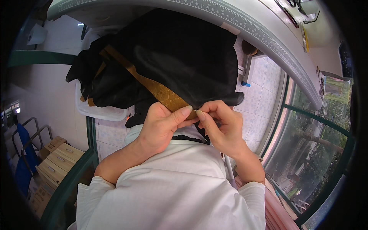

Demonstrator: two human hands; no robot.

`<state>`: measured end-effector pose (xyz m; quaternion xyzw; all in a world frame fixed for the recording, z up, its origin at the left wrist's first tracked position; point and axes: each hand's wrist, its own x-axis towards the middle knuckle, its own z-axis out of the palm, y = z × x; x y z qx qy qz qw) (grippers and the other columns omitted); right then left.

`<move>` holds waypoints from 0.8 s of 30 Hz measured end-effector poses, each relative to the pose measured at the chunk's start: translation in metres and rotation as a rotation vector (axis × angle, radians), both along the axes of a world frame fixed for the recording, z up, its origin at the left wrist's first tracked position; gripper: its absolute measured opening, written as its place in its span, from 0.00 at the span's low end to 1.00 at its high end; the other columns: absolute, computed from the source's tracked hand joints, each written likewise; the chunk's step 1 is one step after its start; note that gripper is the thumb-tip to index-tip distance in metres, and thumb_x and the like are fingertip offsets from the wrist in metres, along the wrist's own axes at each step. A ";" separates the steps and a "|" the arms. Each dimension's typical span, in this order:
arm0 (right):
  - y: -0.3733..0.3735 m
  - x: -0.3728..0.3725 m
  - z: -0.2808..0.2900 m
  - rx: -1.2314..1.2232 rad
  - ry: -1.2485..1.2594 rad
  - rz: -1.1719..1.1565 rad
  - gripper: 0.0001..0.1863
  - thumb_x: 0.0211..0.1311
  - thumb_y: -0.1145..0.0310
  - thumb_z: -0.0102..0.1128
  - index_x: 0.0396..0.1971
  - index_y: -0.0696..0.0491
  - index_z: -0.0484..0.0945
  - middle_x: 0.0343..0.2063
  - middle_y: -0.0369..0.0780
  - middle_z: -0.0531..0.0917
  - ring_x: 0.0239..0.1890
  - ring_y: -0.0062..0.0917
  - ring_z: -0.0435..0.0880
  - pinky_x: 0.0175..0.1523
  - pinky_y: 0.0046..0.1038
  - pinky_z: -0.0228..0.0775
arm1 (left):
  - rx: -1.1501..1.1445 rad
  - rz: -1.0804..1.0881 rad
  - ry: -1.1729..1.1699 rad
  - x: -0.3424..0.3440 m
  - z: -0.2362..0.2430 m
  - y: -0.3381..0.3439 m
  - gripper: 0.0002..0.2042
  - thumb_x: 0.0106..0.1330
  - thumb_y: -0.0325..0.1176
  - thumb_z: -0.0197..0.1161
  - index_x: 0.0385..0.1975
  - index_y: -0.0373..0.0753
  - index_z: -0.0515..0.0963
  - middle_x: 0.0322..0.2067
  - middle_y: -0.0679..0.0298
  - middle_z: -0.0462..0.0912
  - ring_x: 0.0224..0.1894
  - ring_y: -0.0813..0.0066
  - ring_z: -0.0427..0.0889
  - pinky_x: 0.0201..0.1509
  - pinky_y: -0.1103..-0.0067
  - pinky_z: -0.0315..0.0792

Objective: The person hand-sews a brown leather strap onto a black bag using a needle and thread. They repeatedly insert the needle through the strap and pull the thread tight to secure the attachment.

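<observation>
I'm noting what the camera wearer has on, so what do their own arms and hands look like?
Loose short sleeves of a plain white shirt leave both forearms bare. The left hand and right hand are ungloved, and no watch, bracelet or ring shows.

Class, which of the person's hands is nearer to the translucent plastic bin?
Left. The left hand is right of the translucent plastic bin and closer to the body; the right hand is farther right, beyond the left hand.

Pale tiled floor (256,111), green-framed window (310,165) right, wooden drawers (58,163) left
</observation>
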<state>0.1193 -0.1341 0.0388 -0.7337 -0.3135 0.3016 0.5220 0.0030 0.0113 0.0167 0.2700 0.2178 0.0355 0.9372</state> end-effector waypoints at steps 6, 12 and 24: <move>0.000 0.002 -0.001 0.011 -0.041 0.031 0.06 0.66 0.81 0.61 0.36 0.61 0.72 0.20 0.38 0.80 0.19 0.15 0.76 0.24 0.18 0.65 | -0.016 0.011 -0.006 -0.001 -0.004 -0.002 0.11 0.76 0.28 0.55 0.38 0.26 0.82 0.43 0.53 0.86 0.49 0.65 0.86 0.62 0.63 0.78; -0.002 0.004 -0.001 0.019 -0.034 0.048 0.06 0.66 0.81 0.61 0.37 0.61 0.72 0.20 0.39 0.81 0.19 0.15 0.77 0.25 0.18 0.66 | -0.015 0.012 -0.045 -0.002 -0.006 -0.001 0.10 0.75 0.27 0.56 0.42 0.26 0.82 0.44 0.53 0.86 0.49 0.65 0.85 0.61 0.63 0.78; 0.012 0.008 0.012 -0.083 -0.853 0.275 0.06 0.63 0.76 0.62 0.37 0.56 0.74 0.23 0.39 0.79 0.20 0.30 0.80 0.25 0.28 0.71 | 0.545 -0.002 0.181 -0.001 -0.009 -0.010 0.09 0.71 0.25 0.61 0.37 0.24 0.84 0.34 0.59 0.87 0.35 0.77 0.85 0.44 0.82 0.81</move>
